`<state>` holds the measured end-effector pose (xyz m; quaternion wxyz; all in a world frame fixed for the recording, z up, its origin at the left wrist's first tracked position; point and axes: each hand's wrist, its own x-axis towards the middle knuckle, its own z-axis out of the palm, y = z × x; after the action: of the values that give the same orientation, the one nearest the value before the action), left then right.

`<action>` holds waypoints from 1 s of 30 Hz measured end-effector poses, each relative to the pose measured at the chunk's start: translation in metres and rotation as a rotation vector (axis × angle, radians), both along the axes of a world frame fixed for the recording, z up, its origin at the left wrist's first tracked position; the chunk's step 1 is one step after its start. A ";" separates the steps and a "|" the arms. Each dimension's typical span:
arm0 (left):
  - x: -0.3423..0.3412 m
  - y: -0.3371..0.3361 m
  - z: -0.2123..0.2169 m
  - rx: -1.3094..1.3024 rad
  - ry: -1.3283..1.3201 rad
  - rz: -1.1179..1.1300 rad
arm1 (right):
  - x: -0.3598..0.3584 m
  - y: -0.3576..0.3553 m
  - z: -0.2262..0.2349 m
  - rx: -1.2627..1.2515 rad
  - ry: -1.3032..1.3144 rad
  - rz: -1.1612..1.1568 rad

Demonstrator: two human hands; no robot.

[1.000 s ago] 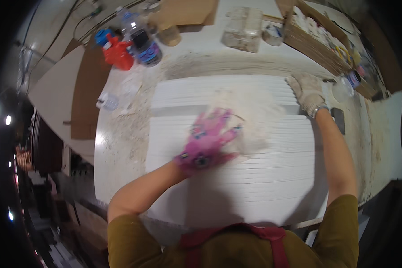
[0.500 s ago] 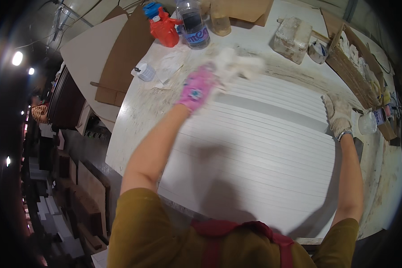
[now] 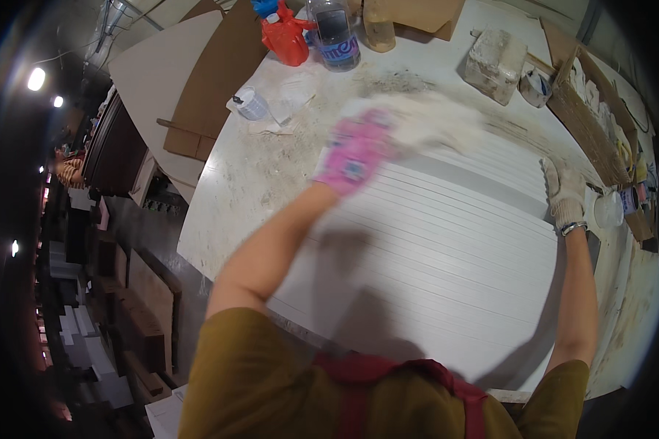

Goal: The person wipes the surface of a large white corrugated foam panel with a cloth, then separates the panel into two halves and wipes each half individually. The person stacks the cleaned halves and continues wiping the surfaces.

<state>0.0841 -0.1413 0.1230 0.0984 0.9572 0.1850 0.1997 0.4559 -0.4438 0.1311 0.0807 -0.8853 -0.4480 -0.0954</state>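
My left hand [image 3: 359, 152], in a pink glove, is closed on a whitish cloth [image 3: 443, 124] that is blurred by motion. The cloth lies over the far part of a white panel [image 3: 439, 249] scored with parallel grooves. A grey stepped band [image 3: 476, 184] crosses the panel behind its near section. At the panel's far right edge rests my right hand [image 3: 564, 189], in a cream knit glove, its fingers stretched forward and holding nothing that I can see.
The white table [image 3: 234, 190] carries a red pouch [image 3: 285, 36], a large clear bottle [image 3: 334, 36], a bottle of yellowish liquid [image 3: 378, 25] and a white cup [image 3: 250, 104]. At right are a plastic-wrapped block [image 3: 495, 66], a tape roll [image 3: 536, 88], a cardboard box [image 3: 589, 121] and a jar [image 3: 608, 210].
My left hand has swept rightward with the cloth across the far part of the panel. My right hand stays at the edge; the whole view has shifted slightly.
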 end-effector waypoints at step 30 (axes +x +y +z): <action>-0.020 -0.029 0.003 -0.191 -0.020 -0.081 | -0.031 0.005 0.002 -0.140 -0.179 -0.155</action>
<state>0.0636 -0.1706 0.1264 0.1992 0.9481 0.1634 0.1864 0.4245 -0.4387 0.1328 -0.0290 -0.9086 -0.3891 -0.1487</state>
